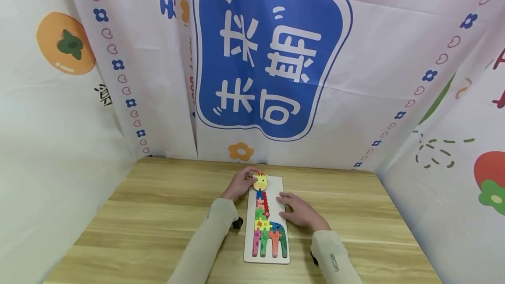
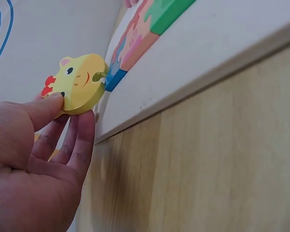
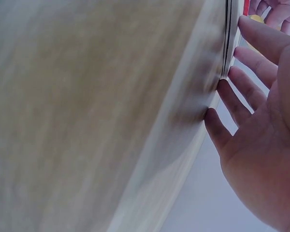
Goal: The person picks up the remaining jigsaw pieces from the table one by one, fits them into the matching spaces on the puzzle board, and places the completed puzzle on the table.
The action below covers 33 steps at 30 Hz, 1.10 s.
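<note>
A yellow giraffe-head puzzle piece (image 2: pixel 82 82) is pinched between the thumb and fingers of my left hand (image 2: pixel 43 145). In the head view, the giraffe head lies over the far end of a white puzzle board (image 1: pixel 276 187), just above the blue neck piece (image 1: pixel 259 195). Colourful interlocking pieces form the neck, body (image 1: pixel 263 225) and legs below it. A red mane piece (image 1: pixel 265 205) runs along the neck's right side. My right hand (image 1: pixel 298 210) rests at the board's right edge, its fingers spread. In the right wrist view, those fingertips (image 3: pixel 211 116) sit along the board's side.
The board lies on a wood-grain table (image 1: pixel 177 196). A white printed cloth (image 1: pixel 371 78) with a large blue sign hangs behind the table, and more cloth hangs at both sides.
</note>
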Motion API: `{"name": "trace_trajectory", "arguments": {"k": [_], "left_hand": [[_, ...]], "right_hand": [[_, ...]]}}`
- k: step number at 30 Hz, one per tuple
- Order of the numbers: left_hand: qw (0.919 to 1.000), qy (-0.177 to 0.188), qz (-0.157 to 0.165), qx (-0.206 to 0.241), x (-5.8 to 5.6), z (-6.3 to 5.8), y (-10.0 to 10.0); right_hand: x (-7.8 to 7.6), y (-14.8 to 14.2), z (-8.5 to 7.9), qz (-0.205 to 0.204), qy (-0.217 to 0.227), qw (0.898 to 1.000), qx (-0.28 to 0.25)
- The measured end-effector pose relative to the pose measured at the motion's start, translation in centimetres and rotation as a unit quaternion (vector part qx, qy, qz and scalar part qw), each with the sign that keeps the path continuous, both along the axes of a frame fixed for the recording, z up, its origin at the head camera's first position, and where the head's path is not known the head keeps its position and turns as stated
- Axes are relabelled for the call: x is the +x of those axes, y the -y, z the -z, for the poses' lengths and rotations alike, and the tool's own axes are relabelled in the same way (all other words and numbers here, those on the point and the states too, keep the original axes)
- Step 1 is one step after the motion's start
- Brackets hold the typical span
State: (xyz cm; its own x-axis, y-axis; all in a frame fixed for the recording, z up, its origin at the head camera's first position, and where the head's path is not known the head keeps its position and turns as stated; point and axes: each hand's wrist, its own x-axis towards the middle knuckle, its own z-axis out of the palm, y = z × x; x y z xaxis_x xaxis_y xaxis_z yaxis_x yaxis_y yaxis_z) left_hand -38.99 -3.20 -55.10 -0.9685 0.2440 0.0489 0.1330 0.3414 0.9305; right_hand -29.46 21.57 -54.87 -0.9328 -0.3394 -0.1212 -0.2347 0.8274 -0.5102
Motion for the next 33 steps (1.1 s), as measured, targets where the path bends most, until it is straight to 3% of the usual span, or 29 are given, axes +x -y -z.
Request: {"name": "trace_trajectory", "arguments": {"k": [17, 27, 33], "left_hand": [[0.9996, 0.001, 0.021, 0.019, 0.1, 0.0, 0.5], [0.9969, -0.046, 0.027, -0.058, -0.4, 0.8, 0.5], [0.9884, -0.084, 0.035, -0.121, -0.4, 1.2, 0.5]], "right_hand": [[0.1, 0.2, -0.1, 0.000, 0.005, 1.000, -0.004], [0.3, 0.1, -0.3, 0.003, 0.008, 1.000, -0.004], [0.5, 0.2, -0.5, 0.002, 0.007, 1.000, -0.007]]}}
